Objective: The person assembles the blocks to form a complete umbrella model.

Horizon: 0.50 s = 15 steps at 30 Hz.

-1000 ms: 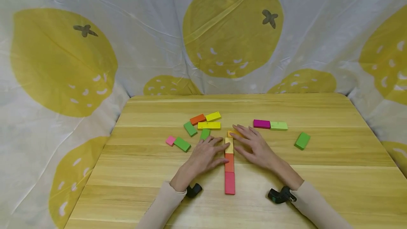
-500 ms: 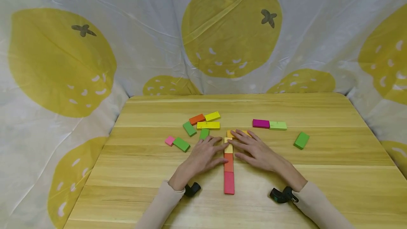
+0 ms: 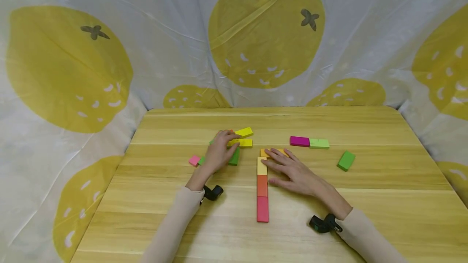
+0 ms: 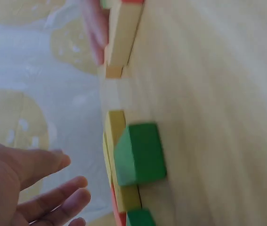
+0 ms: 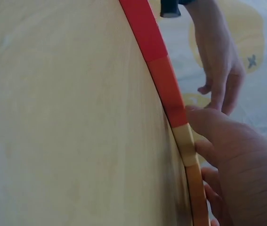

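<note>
My left hand (image 3: 218,149) reaches over the cluster at the left, thumb and fingers apart with nothing between them. Beneath and beside it lie a long yellow block (image 3: 247,143), a second yellow block (image 3: 244,132) and a green block (image 4: 145,153); an orange-red block there is mostly covered. My right hand (image 3: 297,173) lies with loosely spread fingers at the head of a column, fingertips on an orange-yellow block (image 3: 264,153) and a cream block (image 3: 261,167). Below these, a red-orange block (image 3: 262,186) and a pinkish-red block (image 3: 262,209) continue the straight line toward me.
A pink block (image 3: 194,160) pokes out left of my left wrist. Right of centre, a magenta block (image 3: 299,141) and a light green block (image 3: 319,144) lie end to end. Farther right sits a green block (image 3: 345,160). A lemon-print curtain (image 3: 175,52) surrounds the wooden table (image 3: 365,222).
My left hand has left the cream and red-orange blocks and moved up-left over the yellow and green ones. The right hand first shifted slightly over the orange-yellow block, then stayed.
</note>
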Motion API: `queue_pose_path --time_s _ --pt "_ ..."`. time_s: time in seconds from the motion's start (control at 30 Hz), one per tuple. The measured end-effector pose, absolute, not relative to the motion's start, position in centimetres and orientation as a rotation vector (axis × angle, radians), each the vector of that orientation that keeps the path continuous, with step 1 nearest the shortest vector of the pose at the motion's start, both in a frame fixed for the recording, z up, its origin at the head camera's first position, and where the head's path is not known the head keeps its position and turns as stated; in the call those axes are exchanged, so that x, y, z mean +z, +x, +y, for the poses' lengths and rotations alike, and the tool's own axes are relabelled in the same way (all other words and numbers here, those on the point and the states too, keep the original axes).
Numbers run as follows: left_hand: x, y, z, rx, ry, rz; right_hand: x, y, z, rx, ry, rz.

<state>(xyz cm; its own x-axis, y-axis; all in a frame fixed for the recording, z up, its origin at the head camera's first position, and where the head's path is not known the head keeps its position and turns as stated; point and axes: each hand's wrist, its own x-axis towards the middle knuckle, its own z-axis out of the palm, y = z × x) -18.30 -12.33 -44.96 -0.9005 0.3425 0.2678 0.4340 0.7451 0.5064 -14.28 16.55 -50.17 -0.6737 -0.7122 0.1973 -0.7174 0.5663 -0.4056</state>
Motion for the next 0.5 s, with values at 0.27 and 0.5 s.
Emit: queue_pose_path --time_s 0.27,0.5 --pt "-44.9 -20.7 -14.5 -0.812 -0.546 -2.988 -50.3 -14.2 16.5 0.763 1.229 -2.770" --pt "-45.3 -20.7 -15.1 -0.860 -0.592 -2.972 -50.5 -13.9 16.1 0.770 1.188 -2.743"
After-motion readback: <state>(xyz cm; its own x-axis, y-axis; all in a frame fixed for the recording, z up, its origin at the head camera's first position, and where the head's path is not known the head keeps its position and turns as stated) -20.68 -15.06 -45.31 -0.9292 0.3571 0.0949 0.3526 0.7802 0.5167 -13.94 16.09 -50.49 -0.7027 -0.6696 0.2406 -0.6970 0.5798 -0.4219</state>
